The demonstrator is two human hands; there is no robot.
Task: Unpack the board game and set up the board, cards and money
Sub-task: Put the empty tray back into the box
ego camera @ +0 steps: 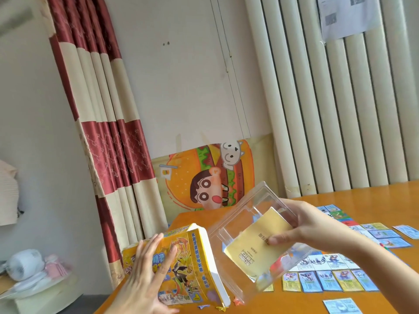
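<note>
Fingers (154, 245) spread, left hand (145, 279) perhaps touches box (195, 252) — right hand (310, 225) grips tray (255, 194).

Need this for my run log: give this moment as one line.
left hand: flat on game box | right hand: grips clear tray and yellow booklet | cards: laid out on table

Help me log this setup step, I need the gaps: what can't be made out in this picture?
All in the head view:
- Yellow booklet: print too small to read; the thumb of the right hand covers part.
- Game box: front art partly under the left hand.
- Board: left part blurred behind the clear plastic tray.
- Card at the bottom edge: cut off by the frame.
</note>
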